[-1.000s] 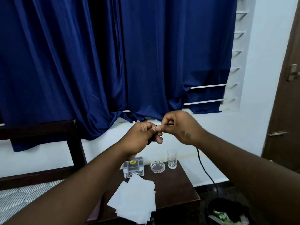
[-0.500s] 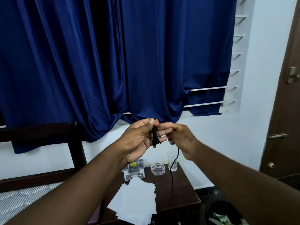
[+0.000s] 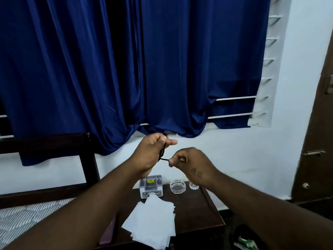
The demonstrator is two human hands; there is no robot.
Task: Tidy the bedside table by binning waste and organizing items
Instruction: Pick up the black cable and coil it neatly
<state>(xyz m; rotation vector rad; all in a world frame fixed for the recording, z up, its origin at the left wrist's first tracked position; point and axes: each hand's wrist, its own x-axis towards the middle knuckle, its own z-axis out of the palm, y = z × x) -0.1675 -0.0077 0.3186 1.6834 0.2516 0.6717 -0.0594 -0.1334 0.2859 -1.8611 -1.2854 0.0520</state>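
Observation:
Raised above the dark wooden bedside table point(image 3: 203, 213), my left hand point(image 3: 151, 154) grips a bundled black cable point(image 3: 163, 152) between thumb and fingers. My right hand point(image 3: 191, 165), slightly lower and to the right, pinches the cable's loose end, which runs taut between the two hands. On the table lie a fanned stack of white paper sheets point(image 3: 153, 222), a small clear plastic box point(image 3: 151, 185), a glass ashtray point(image 3: 177, 186) and a drinking glass point(image 3: 194, 186) partly hidden behind my right wrist.
A dark bed frame point(image 3: 54, 145) and striped mattress point(image 3: 19, 219) stand left of the table. Blue curtains point(image 3: 126, 69) hang behind. A dark bin with green and white waste point(image 3: 245, 243) sits on the floor at the right; a brown door point(image 3: 317, 141) is beyond.
My right hand has dropped lower and to the right, pulling the cable end out sideways from the bundle. The hanging length of cable seen earlier is no longer dangling over the table.

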